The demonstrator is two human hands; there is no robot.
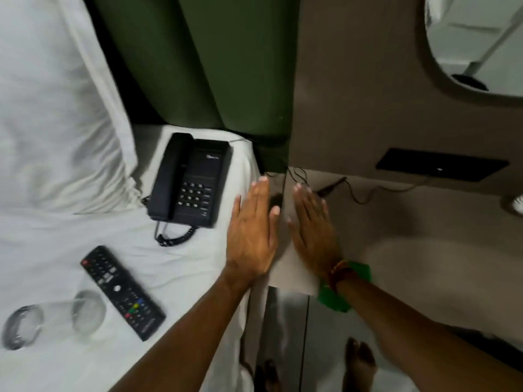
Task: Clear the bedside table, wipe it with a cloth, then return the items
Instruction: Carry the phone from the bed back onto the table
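Observation:
The bedside table [402, 219] has a glossy beige top, to the right of the bed. My right hand [311, 230] lies flat, fingers stretched out, on a pale cloth [294, 274] at the table's left edge. A green piece of fabric [339, 298] shows under that wrist. My left hand [252, 227] is flat and holds nothing, over the bed's edge beside the table. On the white sheet lie a black desk phone [189, 179], a black remote [123, 292] and two clear glasses [89, 309] [22, 326].
A thin black cable [356, 193] trails over the back of the table below a black wall panel [441, 165]. A white pillow [51, 108] and green headboard [198, 66] stand behind the phone. Bare feet [359, 363] show on the floor below.

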